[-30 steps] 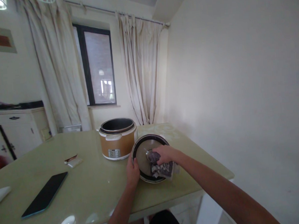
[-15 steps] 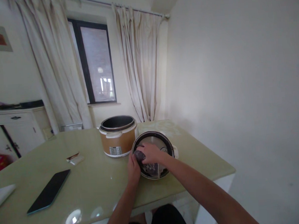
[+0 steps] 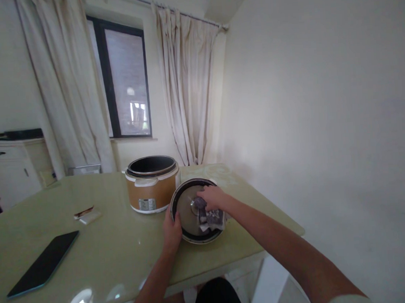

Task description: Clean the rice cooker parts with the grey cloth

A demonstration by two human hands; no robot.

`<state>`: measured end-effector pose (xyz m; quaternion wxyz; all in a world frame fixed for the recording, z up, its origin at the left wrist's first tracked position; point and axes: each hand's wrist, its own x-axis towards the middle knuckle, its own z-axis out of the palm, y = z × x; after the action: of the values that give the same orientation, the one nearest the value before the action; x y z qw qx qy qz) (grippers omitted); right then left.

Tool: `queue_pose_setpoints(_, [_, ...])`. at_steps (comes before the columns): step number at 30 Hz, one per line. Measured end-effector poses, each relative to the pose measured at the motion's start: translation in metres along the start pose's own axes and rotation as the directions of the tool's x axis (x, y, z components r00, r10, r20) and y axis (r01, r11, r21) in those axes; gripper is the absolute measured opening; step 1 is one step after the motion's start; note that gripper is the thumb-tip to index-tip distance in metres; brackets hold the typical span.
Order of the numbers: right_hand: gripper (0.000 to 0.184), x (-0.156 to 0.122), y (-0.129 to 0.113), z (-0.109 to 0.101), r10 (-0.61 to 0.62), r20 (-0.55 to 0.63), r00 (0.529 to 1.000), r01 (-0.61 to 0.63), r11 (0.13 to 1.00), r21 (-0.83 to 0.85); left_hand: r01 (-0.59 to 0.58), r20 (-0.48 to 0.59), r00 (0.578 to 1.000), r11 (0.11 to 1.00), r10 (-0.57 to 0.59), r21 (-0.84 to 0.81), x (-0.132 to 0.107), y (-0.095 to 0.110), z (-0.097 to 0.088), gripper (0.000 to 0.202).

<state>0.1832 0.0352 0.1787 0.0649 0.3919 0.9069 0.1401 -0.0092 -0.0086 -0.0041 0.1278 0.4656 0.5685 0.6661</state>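
Note:
A round rice cooker lid point(image 3: 186, 219) is tilted up near the table's front edge, its metal inner face with a dark rim turned toward me. My left hand point(image 3: 172, 228) grips its left edge, thumb on the inner side. Bunched in my right hand point(image 3: 213, 198) is a dark grey patterned cloth point(image 3: 213, 218), pressed to the right part of the lid's inner face. Just behind and to the left stands the rice cooker point(image 3: 153, 190), tan with white trim, its top uncovered and a dark pot inside.
On the pale green glossy table point(image 3: 116, 260) lie a dark phone-like slab point(image 3: 45, 263) and a small white packet point(image 3: 90, 215) with a brown strip beside it. A white cabinet point(image 3: 11, 168) stands at the far left. A wall rises beyond the table's right edge.
My right hand has moved the cloth from the left side of the lid's inner face across to the right. My left hand keeps its hold. The view has turned slightly right.

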Motion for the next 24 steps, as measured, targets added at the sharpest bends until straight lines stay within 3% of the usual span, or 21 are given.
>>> queue_pose_setpoints(3, [0.059,0.018,-0.012,0.0,0.078,-0.137,0.987,-0.079,0.997,-0.003,-0.004,0.02,1.0,1.0,0.004,-0.011,-0.001,0.006,-0.002,0.049])
queue_pose_setpoints(6, [0.06,0.03,-0.036,0.006,0.112,-0.223,0.968,-0.09,0.99,0.107,0.007,0.032,0.999,1.0,-0.007,-0.019,-0.002,0.014,-0.004,0.05])
queue_pose_setpoints(9, [0.061,0.031,-0.062,0.017,0.044,-0.256,0.966,0.019,0.971,0.238,0.036,0.018,0.999,0.999,-0.036,-0.012,-0.003,0.017,-0.006,0.051])
queue_pose_setpoints(12, [0.066,0.018,-0.07,0.03,-0.099,-0.265,0.959,0.174,0.945,0.275,0.07,0.024,0.997,0.997,-0.07,-0.012,-0.003,0.016,-0.006,0.053])
queue_pose_setpoints(15, [0.071,-0.003,-0.056,0.039,-0.248,-0.187,0.951,0.291,0.921,0.258,0.056,0.012,0.998,0.998,-0.056,-0.003,-0.003,0.012,-0.004,0.052])
queue_pose_setpoints(17, [0.073,-0.016,-0.039,0.041,-0.266,-0.096,0.959,0.281,0.932,0.229,0.033,-0.002,0.999,0.999,-0.033,0.004,-0.002,0.009,-0.002,0.051])
queue_pose_setpoints(20, [0.075,-0.024,-0.014,0.035,-0.175,-0.04,0.984,0.179,0.977,0.119,0.024,0.001,1.0,1.0,-0.024,0.011,-0.001,0.006,0.0,0.05])
queue_pose_setpoints(24, [0.071,-0.007,0.007,0.017,-0.033,-0.118,0.992,0.029,0.999,-0.035,0.01,0.032,0.999,1.0,-0.011,0.011,0.001,0.005,0.0,0.048])
